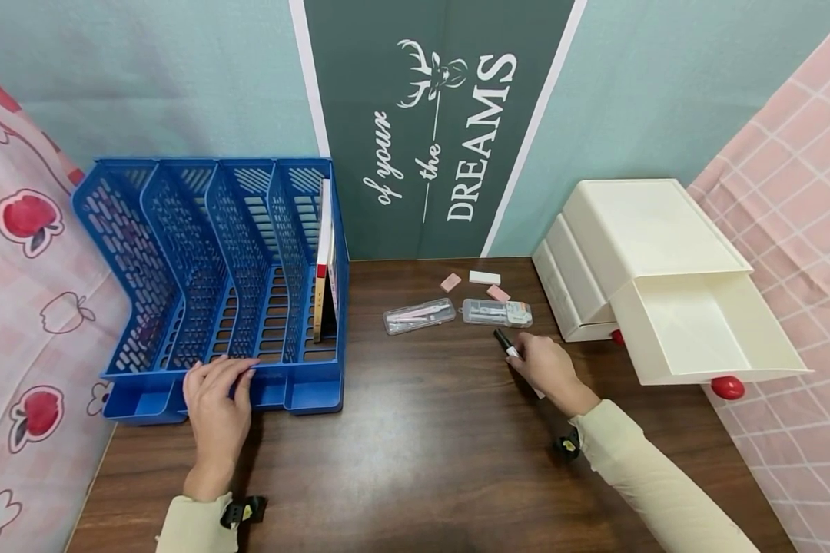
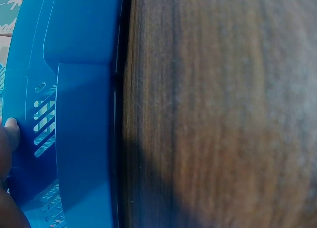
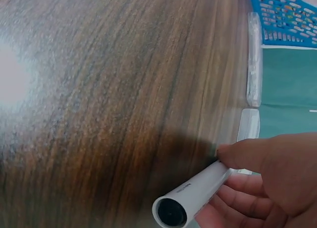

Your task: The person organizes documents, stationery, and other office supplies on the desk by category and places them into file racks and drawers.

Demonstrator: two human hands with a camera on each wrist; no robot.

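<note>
In the head view my left hand (image 1: 217,395) grips the front rim of a blue file rack (image 1: 207,376). The left wrist view has its thumb (image 2: 13,129) against the rack's slotted front. My right hand (image 1: 548,369) pinches a white marker (image 1: 512,352) with a black cap, just over the table. In the right wrist view the thumb and fingers hold the marker's barrel (image 3: 193,191), its round dark end towards the camera. Beyond that hand lie two clear plastic cases, one with a compass set (image 1: 496,312), the other with slim tools (image 1: 419,316).
Two pink erasers (image 1: 450,283) (image 1: 498,293) and a white eraser (image 1: 485,277) lie near the wall. Thin books (image 1: 323,261) stand in the rack's rightmost compartment. A white drawer unit (image 1: 657,223) at the right has its top drawer (image 1: 705,326) pulled out, with a red knob (image 1: 728,387).
</note>
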